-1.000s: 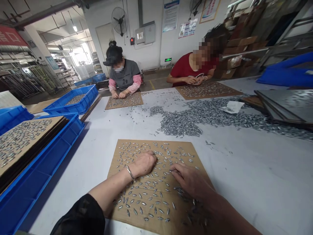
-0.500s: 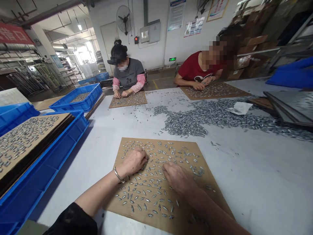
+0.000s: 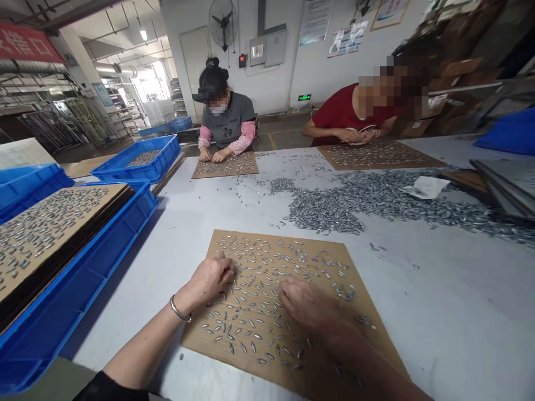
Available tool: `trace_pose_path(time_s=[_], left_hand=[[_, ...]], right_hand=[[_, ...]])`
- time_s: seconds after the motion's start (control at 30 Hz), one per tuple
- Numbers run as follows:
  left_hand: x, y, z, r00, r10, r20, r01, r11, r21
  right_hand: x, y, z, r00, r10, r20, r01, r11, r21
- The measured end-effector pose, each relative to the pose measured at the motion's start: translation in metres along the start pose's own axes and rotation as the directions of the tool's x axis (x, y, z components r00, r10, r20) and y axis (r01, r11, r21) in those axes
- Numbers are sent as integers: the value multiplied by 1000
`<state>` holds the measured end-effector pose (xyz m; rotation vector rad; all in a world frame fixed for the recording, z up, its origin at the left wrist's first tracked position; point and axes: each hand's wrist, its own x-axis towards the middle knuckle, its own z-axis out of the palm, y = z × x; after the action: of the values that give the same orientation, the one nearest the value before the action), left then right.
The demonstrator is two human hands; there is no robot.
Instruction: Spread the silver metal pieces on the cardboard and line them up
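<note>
A brown cardboard sheet lies before me, dotted with small silvery spindle-shaped metal pieces. At its left edge is my left hand, fingers curled and bent together over the pieces. My right hand rests low over the middle of the sheet, its thumb and fingers drawn together. Both sets of fingertips are turned away from view, so whatever they grip is hidden. Loose clusters of pieces lie to the right of my right hand. A bracelet circles my left wrist.
Beyond the sheet spreads a large heap of the same pieces. Blue crates stand at left, one holding stacked, piece-covered sheets. Across the white table, two people work at their own cardboard sheets. Metal plates lie at right.
My left hand has moved left, toward the sheet's left edge. My right hand has stayed nearly in place over the sheet. The view has shifted slightly.
</note>
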<state>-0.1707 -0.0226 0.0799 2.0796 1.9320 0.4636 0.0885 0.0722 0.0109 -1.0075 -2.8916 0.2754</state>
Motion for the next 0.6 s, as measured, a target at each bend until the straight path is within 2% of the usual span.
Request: trace_pose_path(time_s=[0.17, 0.27, 0.33, 0.5, 0.6], left_hand=[[-10, 4, -3, 1000, -10, 3, 10, 1000, 0], [-20, 5, -8, 999, -31, -7, 31, 999, -43], [-30, 3, -9, 997, -76, -30, 74, 995, -60], [-63, -1, -9, 973, -205, -105, 199, 978, -67], [-82, 3, -3, 958, -261, -119, 253, 964, -78]], right_hand=[[-7, 9, -9, 997, -3, -80, 7, 999, 48], [-24, 16, -17, 987, 37, -155, -17, 991, 132], [-40, 22, -19, 984, 78, -163, -44, 978, 203], [-91, 44, 0, 970, 192, -151, -127, 923, 362], [-125, 55, 19, 932, 312, -182, -213, 883, 418]])
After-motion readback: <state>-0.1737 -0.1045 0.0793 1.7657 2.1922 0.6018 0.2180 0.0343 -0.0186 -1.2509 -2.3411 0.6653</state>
